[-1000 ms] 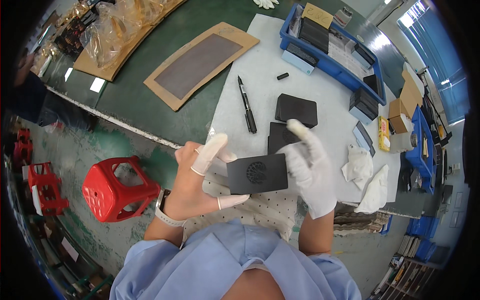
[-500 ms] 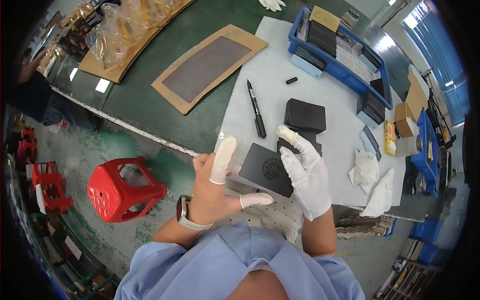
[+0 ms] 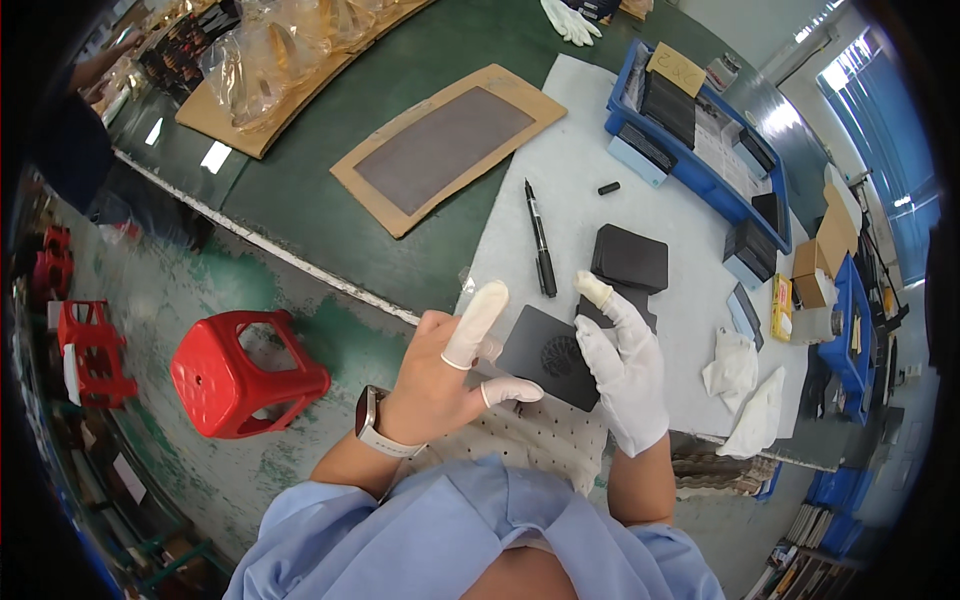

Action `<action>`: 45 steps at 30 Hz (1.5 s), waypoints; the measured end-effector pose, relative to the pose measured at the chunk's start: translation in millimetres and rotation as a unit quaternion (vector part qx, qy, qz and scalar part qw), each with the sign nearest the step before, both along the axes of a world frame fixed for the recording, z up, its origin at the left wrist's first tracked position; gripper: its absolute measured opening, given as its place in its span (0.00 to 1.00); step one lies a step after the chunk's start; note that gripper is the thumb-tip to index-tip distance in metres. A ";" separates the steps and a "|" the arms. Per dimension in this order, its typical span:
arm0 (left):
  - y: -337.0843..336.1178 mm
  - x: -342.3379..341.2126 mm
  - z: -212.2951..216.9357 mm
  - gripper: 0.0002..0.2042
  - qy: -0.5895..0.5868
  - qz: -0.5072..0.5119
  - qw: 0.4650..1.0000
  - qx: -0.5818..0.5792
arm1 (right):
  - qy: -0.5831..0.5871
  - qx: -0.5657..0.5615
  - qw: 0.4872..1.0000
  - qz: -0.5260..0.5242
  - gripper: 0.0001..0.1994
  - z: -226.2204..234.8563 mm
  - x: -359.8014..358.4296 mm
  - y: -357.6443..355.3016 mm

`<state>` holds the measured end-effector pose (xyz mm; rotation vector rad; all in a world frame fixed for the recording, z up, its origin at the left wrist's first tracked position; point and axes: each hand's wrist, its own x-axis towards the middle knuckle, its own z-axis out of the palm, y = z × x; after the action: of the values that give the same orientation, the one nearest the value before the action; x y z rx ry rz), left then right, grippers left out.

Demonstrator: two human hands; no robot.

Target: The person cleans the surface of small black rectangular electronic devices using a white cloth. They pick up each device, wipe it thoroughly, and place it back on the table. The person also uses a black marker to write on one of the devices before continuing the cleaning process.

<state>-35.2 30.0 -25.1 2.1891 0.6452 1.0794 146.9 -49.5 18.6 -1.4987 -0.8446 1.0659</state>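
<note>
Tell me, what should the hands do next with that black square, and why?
Probably lay the black square plate flat on the white mat. The gloved right hand pinches one edge while the left hand barely props it, so it hangs tilted.

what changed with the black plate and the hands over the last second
The black plate went from raised and facing the person, between both hands, to lower and tilted flat over the mat's near edge. The gloved right hand shifted onto its right side; the left hand opened, forefinger raised. Pen and black stack stayed put.
</note>
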 end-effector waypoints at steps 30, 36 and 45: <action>115.9 -40.1 -7.0 0.21 0.115 -0.101 0.978 -0.141 | -0.745 0.074 0.617 0.242 0.32 -12.9 -17.4 256.6; 119.7 -38.0 -20.2 0.22 0.051 -0.077 0.989 -0.113 | -0.665 0.171 0.637 0.349 0.34 -22.2 -42.0 236.1; 119.1 -38.1 -19.2 0.22 0.037 -0.070 0.989 -0.125 | -0.724 0.084 0.626 0.276 0.32 -14.2 -20.8 252.9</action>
<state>-73.4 149.0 -44.2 2.0309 0.6128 0.8024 126.1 203.5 4.4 -1.7982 -2.5569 -0.1815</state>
